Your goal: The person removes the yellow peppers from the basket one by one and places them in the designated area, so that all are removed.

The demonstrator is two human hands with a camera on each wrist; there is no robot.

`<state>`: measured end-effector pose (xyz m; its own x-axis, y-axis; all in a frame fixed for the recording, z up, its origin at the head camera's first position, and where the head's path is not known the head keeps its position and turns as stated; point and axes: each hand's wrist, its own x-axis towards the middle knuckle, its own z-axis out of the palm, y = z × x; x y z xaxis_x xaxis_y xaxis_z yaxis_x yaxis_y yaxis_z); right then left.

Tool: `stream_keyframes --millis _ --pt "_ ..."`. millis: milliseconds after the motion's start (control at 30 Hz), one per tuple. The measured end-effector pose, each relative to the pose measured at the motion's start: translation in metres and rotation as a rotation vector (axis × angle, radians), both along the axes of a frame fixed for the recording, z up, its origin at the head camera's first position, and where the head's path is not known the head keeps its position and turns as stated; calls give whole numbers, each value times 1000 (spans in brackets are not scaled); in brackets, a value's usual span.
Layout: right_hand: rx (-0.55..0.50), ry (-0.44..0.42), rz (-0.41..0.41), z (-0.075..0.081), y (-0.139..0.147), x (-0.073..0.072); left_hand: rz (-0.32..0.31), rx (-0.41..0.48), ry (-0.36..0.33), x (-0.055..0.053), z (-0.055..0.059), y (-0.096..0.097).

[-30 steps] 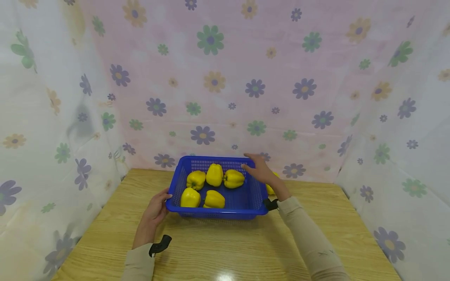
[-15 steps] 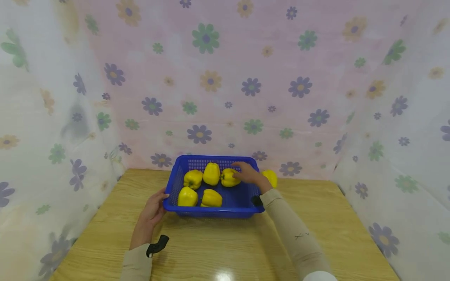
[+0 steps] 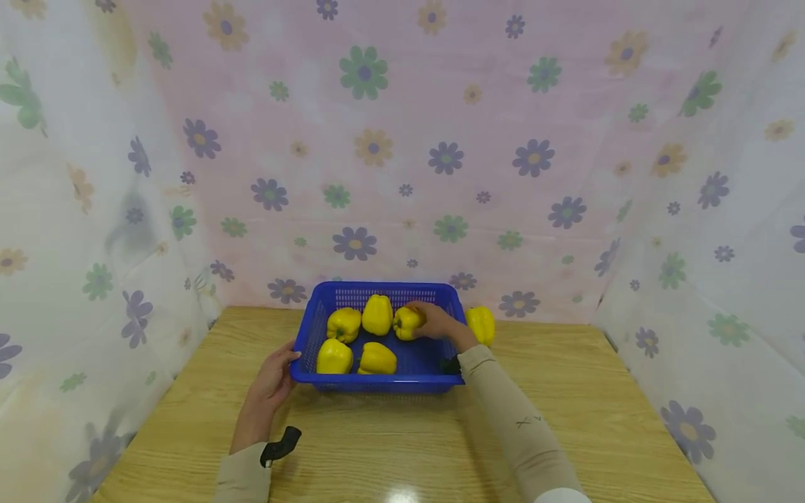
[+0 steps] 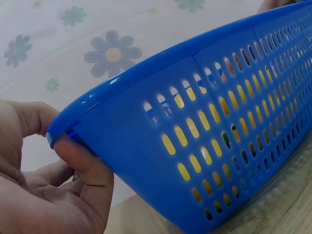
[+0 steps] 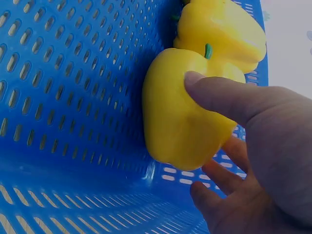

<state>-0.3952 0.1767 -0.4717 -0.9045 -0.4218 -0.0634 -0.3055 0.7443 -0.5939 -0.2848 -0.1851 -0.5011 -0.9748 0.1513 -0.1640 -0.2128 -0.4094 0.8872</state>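
A blue perforated plastic basket stands on the table with several yellow bell peppers in it. My left hand pinches the basket's left rim between thumb and fingers, as the left wrist view shows close up at the rim corner. Reaching in over the right side, my right hand grips the back-row bell pepper furthest to the right. In the right wrist view the thumb lies across this pepper near its green stem, while the other fingers curl round its far side.
Outside the basket, another yellow bell pepper rests by its right wall, behind my right forearm. Flower-patterned cloth encloses the wood-grain table at the back and both sides.
My right hand has moved left from above the basket's right rim, down into the basket and onto the bell pepper. The left hand has stayed at the rim. The view has shifted slightly.
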Motion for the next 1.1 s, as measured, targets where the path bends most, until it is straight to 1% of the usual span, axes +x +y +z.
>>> stream_keyframes --millis 67,167,233,367,467,567,700,800,933,1100 --pt "-7 15 5 0 0 1 10 -2 8 0 0 0" --pt "-22 31 9 1 -2 1 0 0 3 0 -1 -1" --pt "-22 38 9 2 -3 0 6 -3 1 -1 -1 0" --pt "61 18 0 3 -4 0 1 -11 -6 -2 -1 0" --pt "137 -27 -2 4 -4 0 4 -16 -8 -2 -2 1" --pt "159 -66 0 5 -5 2 11 -10 -6 -2 -3 1" --pt "135 -94 -31 7 -6 4 7 -7 -3 -2 -2 1" --pt "99 -108 -41 7 -6 5 -3 -12 1 -1 -1 0" --pt "46 -121 -8 7 -5 4 1 -7 -2 0 0 0" --pt "55 -124 19 4 -3 2 -2 14 -20 0 0 0"
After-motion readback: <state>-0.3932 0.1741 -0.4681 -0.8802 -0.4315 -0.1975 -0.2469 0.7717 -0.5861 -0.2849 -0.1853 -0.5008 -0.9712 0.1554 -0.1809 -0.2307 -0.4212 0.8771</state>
